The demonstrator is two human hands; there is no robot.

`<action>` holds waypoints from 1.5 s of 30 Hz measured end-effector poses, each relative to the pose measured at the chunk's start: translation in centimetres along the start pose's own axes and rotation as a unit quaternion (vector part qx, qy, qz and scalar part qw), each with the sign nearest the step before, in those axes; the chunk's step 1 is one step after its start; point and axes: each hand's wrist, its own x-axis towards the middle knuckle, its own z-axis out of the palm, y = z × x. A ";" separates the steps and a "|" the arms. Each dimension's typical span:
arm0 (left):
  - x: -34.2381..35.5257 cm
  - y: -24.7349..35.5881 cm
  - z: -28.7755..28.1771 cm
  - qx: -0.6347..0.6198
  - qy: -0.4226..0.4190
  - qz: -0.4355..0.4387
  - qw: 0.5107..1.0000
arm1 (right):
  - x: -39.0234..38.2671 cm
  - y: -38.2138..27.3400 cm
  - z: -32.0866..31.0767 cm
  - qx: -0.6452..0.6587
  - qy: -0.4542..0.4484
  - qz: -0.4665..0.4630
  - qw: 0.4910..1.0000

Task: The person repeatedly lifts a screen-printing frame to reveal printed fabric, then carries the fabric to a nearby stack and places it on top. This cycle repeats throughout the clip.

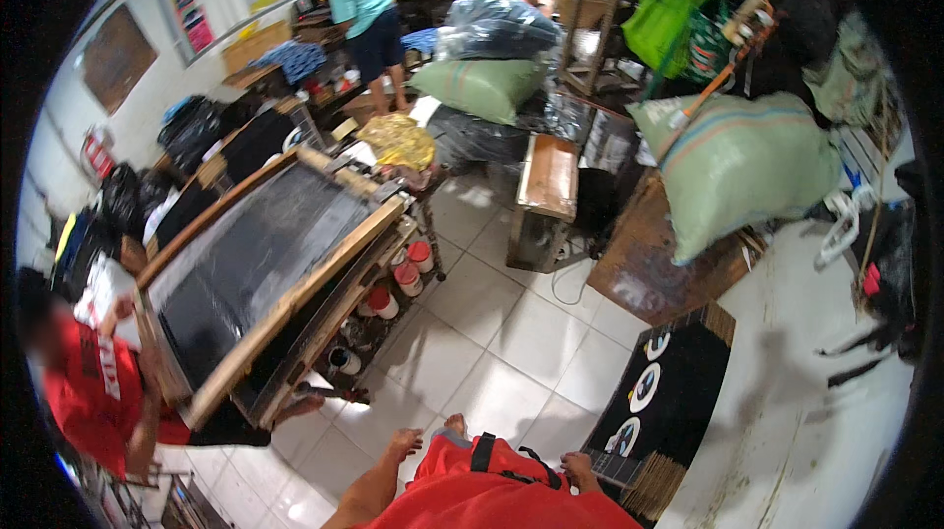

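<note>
I count a wood-framed printing screen, red-lidded jars beneath it, green sacks, a wooden bench.

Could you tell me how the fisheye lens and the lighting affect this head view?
In the head view, black corners ring the frame and the wooden screen frame bows; the white tiled floor glares; the right hand, touching the black printed boards, looks soft.

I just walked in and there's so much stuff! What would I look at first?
Probably the big wooden-framed printing screen tilted on the table at the left, beside a person in red. Next, the fat green sacks piled at the right. Down low, the right hand touches a stack of black boards printed with round white designs.
</note>
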 end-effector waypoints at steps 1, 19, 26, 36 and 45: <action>-0.2 0.2 -0.3 -0.042 -0.002 0.004 0.999 | 0.4 0.0 -0.3 -0.083 0.005 -0.010 0.996; 8.5 31.6 -21.1 -0.797 0.181 0.041 0.575 | -3.1 -9.4 4.6 -0.066 -0.035 -0.049 0.996; 7.5 28.5 -19.6 -0.783 0.201 0.132 0.574 | -3.2 -14.3 11.9 -0.128 -0.039 -0.071 0.988; -2.1 29.6 -21.8 -0.613 0.054 0.473 0.630 | -3.5 -15.4 8.9 -0.247 -0.021 -0.207 0.946; -18.1 9.4 -10.1 -0.647 0.031 0.338 0.683 | -11.9 -22.6 7.4 -0.282 -0.032 -0.392 0.875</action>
